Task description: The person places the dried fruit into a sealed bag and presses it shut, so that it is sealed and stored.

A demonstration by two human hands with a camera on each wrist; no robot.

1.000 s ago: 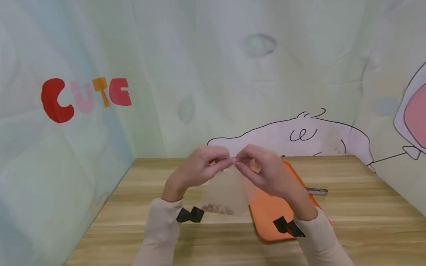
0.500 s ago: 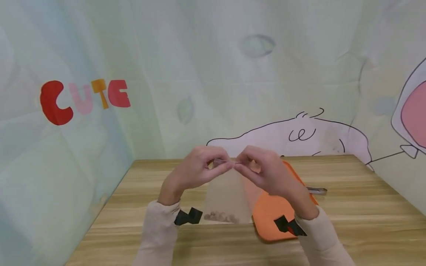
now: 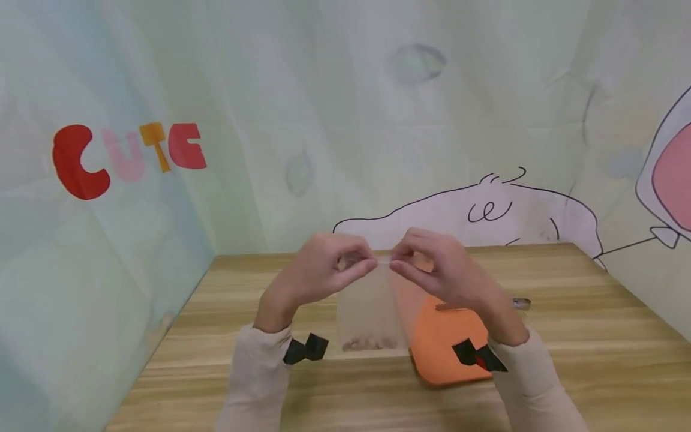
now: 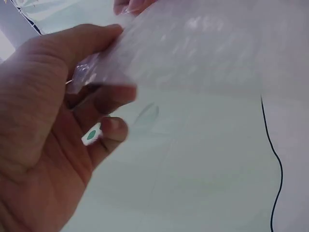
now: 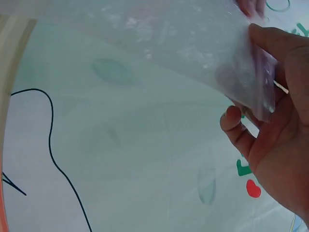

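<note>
A clear plastic bag (image 3: 369, 312) hangs from both hands in the head view, with small brownish pieces (image 3: 369, 342) gathered along its bottom. My left hand (image 3: 329, 264) pinches the bag's top edge between thumb and fingers. Close beside it, my right hand (image 3: 439, 267) pinches the same edge, a short stretch of the strip showing between the two hands. In the left wrist view, the bag (image 4: 193, 48) runs out from between the left thumb and fingers. The right wrist view has the bag's folded top edge (image 5: 263, 87) held under the right thumb.
An orange tray (image 3: 448, 354) lies on the wooden table (image 3: 216, 360), partly behind the bag and right arm. Metal tongs (image 3: 520, 303) rest across it, their end jutting past its right side. A printed cloth wall (image 3: 270, 120) stands behind the table.
The hands have drawn slightly apart along the bag's top edge, the right one shifting rightward. The bag first swung lower, then rose a little. The head view has shifted slightly.
</note>
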